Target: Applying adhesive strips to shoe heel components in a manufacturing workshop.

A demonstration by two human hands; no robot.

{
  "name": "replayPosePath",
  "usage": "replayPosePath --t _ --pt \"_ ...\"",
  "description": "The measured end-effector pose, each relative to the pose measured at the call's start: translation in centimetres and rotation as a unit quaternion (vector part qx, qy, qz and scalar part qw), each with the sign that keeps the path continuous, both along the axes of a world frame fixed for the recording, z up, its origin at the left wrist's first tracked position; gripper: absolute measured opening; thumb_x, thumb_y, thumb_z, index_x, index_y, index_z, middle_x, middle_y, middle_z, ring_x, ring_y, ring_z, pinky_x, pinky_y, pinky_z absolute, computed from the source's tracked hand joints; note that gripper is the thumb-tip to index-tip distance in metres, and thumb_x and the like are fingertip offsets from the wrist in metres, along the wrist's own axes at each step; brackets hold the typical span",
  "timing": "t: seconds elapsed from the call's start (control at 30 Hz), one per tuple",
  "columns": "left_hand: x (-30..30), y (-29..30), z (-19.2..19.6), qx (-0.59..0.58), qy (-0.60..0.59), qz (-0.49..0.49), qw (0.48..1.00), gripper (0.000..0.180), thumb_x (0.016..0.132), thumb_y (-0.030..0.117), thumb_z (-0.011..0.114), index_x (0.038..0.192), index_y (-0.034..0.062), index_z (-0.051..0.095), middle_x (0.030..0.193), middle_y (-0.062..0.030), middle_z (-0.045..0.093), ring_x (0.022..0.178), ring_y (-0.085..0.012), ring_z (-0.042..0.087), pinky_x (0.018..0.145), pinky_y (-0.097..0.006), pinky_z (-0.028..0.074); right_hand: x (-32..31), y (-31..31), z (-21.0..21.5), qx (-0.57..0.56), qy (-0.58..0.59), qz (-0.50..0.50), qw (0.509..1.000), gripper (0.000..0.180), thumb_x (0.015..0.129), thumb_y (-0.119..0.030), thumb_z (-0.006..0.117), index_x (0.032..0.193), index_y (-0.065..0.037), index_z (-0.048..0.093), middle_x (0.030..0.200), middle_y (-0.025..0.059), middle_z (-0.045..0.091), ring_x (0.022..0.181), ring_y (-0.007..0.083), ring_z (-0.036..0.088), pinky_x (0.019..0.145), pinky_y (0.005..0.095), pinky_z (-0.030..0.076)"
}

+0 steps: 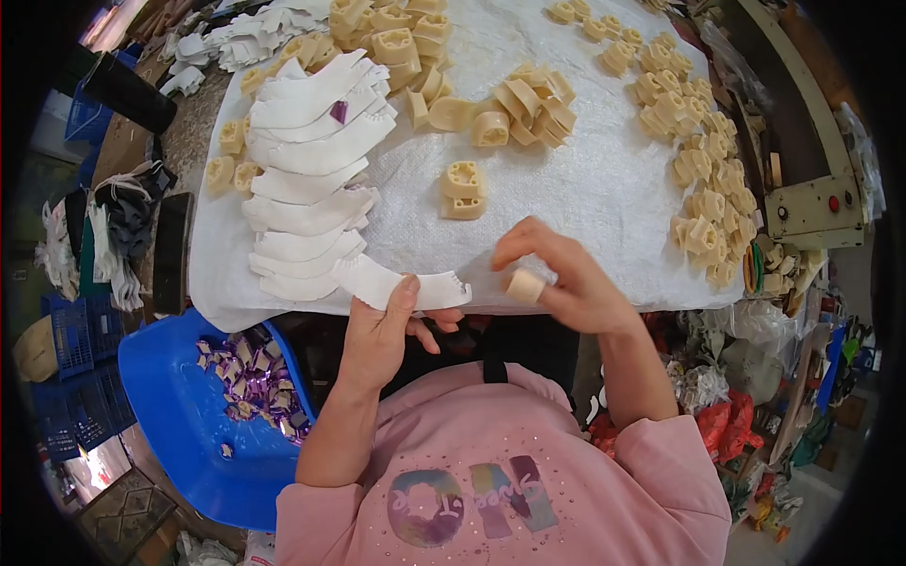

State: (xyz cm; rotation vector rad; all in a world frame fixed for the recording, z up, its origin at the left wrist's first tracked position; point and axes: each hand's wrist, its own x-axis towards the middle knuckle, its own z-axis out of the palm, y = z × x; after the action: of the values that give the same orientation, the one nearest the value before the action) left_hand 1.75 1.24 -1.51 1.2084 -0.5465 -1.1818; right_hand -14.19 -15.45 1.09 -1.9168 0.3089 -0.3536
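My left hand (385, 321) pinches a curved white strip (401, 286) with a notched right end, its thumb on top and fingers beneath, at the table's near edge. Just right of the strip, my right hand (566, 283) hovers with index finger and thumb apart, slightly blurred. A short cream sleeve-like piece (525, 286) sits at its thumb tip; whether worn or held is unclear. Overlapping white strips (302, 212) run away from me on the left, a small purple piece (339, 111) lying on the far ones. Two joined-looking hollow cream moulded pieces (463, 191) stand mid-table.
White woven sheeting (585, 208) covers the table. Cream moulded pieces form a heap (533, 106) at the back and a long row (703, 179) on the right. A blue basin (156, 396) at my lower left holds purple-and-cream pieces (255, 373). A dark phone-like slab (173, 253) lies left.
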Motion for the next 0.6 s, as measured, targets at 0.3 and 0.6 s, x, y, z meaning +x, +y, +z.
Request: replayPosePath --t 0.3,0.6 --pt "-0.8 -0.2 0.7 0.007 -0.016 -0.009 1.0 0.035 0.098 0.022 0.04 0.094 -0.006 0.061 0.075 -0.0126 0.065 0.062 -0.0145 0.062 0.044 -0.022 0.049 1.0 2.9 -0.4 0.019 -0.001 -0.051 0.999 0.017 0.079 -0.003 0.065 0.094 -0.004 0.059 0.085 0.0065 0.06 0.078 0.0183 0.06 0.072 0.0284 0.047" --pt "-0.4 -0.4 0.4 -0.006 -0.047 -0.035 0.998 0.034 0.098 0.023 0.04 0.092 -0.0063 0.057 0.072 -0.0157 0.064 0.06 -0.018 0.063 0.043 -0.023 0.049 0.5 2.5 -0.9 -0.031 -0.006 -0.023 0.999 0.025 0.079 0.001 0.058 0.104 -0.004 0.056 0.084 0.0116 0.059 0.079 0.0287 0.058 0.07 0.0367 0.046"
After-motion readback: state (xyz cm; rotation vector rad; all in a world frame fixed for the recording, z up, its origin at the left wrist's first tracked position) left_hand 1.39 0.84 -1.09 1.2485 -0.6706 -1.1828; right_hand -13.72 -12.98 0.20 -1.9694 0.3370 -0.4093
